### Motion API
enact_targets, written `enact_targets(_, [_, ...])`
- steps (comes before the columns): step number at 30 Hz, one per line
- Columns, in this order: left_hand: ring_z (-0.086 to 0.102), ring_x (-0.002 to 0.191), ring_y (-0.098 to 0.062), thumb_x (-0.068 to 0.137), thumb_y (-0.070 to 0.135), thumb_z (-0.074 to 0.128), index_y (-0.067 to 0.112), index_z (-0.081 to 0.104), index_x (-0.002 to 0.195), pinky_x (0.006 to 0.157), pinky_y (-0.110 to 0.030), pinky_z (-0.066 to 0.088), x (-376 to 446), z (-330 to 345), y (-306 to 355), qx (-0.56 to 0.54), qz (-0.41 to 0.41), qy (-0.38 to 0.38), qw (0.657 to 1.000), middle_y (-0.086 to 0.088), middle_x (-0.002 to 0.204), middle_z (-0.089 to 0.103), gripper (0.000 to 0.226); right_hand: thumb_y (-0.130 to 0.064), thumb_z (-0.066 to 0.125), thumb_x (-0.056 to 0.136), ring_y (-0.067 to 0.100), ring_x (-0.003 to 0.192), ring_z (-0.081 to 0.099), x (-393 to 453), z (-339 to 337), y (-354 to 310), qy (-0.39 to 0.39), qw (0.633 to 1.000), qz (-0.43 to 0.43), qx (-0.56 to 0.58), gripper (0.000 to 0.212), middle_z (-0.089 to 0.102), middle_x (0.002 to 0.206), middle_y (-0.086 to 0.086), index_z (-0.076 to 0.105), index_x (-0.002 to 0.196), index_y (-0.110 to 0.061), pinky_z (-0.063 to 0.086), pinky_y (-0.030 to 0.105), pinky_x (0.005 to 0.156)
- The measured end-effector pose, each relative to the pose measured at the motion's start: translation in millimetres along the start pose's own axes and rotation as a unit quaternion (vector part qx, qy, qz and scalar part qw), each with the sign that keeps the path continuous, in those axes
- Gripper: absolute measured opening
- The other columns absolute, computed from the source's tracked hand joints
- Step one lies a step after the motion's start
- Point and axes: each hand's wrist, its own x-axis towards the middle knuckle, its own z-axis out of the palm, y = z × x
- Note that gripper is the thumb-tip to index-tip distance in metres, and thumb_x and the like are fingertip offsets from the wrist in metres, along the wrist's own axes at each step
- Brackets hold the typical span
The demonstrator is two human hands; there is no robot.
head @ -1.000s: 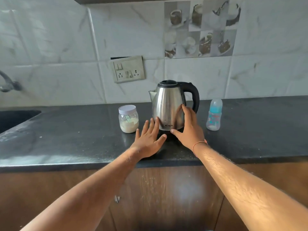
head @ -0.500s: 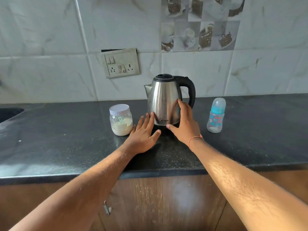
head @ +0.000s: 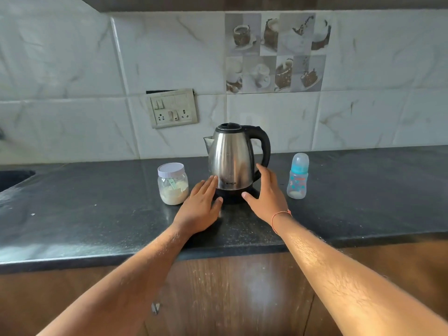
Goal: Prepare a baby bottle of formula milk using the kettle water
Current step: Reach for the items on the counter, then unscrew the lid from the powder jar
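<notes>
While both hands are resting open around the kettle's base, the task is looking barely begun, as far as one can judge: nothing is poured, nothing scooped, and every container is sitting closed. Going from the left, a dark sink recess (head: 14, 177) is cutting into the counter (head: 84, 214) at about nine o'clock from the kettle, well apart from everything else. Next, the formula jar (head: 172, 183) is standing upright at roughly eight o'clock, its white lid on, pale powder and a green scoop showing through the wall. The left hand (head: 200, 207) is lying palm-down beside it, fingers spread wide and flat, the fingertips (head: 213, 180) reaching the lower steel wall; it is gripping nothing. The kettle (head: 234, 161) is sitting on its black base, lid shut, spout pointing to nine o'clock and handle to three. The right hand (head: 265, 197) is cupping loosely at four o'clock, fingers wide, holding nothing. The baby bottle (head: 297, 177) is standing upright near it at three o'clock, cap on; whether it is empty I cannot tell. Opening the bottle, pouring, scooping and shaking all seem left to do. Room is looking generous: bare counter is stretching to both sides, though the front edge is running just under the wrists and the tiled wall with its switch plate (head: 172, 108) is closing off twelve o'clock.
</notes>
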Motion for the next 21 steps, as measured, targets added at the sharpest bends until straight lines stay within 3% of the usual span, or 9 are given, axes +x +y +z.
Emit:
enact_targets(3, [0.021,0.166,-0.025,0.113,0.039,0.050,0.021,0.026,0.174,0.136,-0.049,0.024,-11,-6,3,0.013,0.017,0.041,0.999,0.003,0.179,0.030,0.068,-0.035,0.076,0.100,0.025,0.148,0.049,-13,-14,5,-0.003,1.000,0.022,0.019,0.084,0.032,0.171,-0.001,0.025,0.166,-0.028,0.047,0.041,0.117])
enact_targets(6, [0.035,0.155,-0.030,0.103,0.026,0.067,0.016,0.038,0.167,0.128,-0.055,0.035,-24,-14,8,-0.006,0.023,0.151,0.988,-0.006,0.168,0.044,0.071,-0.036,0.076,0.100,0.024,0.144,0.053,-22,-22,11,-0.010,0.998,0.044,0.037,0.079,0.045,0.163,-0.003,0.029,0.164,-0.029,0.050,0.042,0.115])
enact_targets(9, [0.031,0.155,-0.033,0.093,0.020,0.079,0.018,0.030,0.168,0.126,-0.053,0.028,-35,-23,5,-0.051,-0.037,0.265,0.962,-0.010,0.169,0.035,0.089,-0.037,0.076,0.100,0.022,0.141,0.056,-28,-26,13,-0.022,0.998,0.052,0.042,0.075,0.052,0.158,-0.005,0.032,0.162,-0.030,0.052,0.041,0.113])
enact_targets(11, [0.027,0.157,-0.037,0.087,0.020,0.087,0.015,0.025,0.169,0.127,-0.055,0.028,-38,-28,-8,-0.081,-0.093,0.303,0.945,-0.013,0.172,0.028,0.103,-0.038,0.075,0.101,0.021,0.140,0.057,-30,-28,13,-0.030,0.998,0.049,0.036,0.073,0.054,0.156,-0.006,0.034,0.161,-0.031,0.053,0.042,0.112])
enact_targets(13, [0.024,0.161,-0.038,0.080,0.023,0.093,0.012,0.019,0.171,0.132,-0.056,0.027,-38,-34,-23,-0.114,-0.154,0.296,0.936,-0.015,0.175,0.024,0.118,-0.039,0.074,0.101,0.021,0.139,0.058,-31,-28,12,-0.037,0.998,0.043,0.028,0.072,0.056,0.154,-0.007,0.035,0.161,-0.030,0.053,0.042,0.112])
enact_targets(16, [0.024,0.166,-0.031,0.070,0.034,0.101,0.013,0.010,0.174,0.135,-0.047,0.025,-36,-45,-38,-0.211,-0.249,0.242,0.914,-0.011,0.179,0.023,0.140,-0.041,0.072,0.102,0.019,0.137,0.059,-32,-28,11,-0.048,0.998,0.029,0.010,0.069,0.058,0.151,-0.009,0.037,0.160,-0.031,0.054,0.042,0.111])
enact_targets(21, [0.057,0.145,-0.029,0.049,0.063,0.097,0.038,-0.003,0.170,0.117,-0.056,0.052,-24,-44,-58,-0.268,-0.287,0.167,0.905,-0.002,0.163,0.051,0.159,-0.043,0.068,0.104,0.020,0.134,0.061,-31,-27,10,-0.060,0.998,0.015,-0.012,0.063,0.060,0.149,-0.011,0.038,0.158,-0.032,0.055,0.042,0.109])
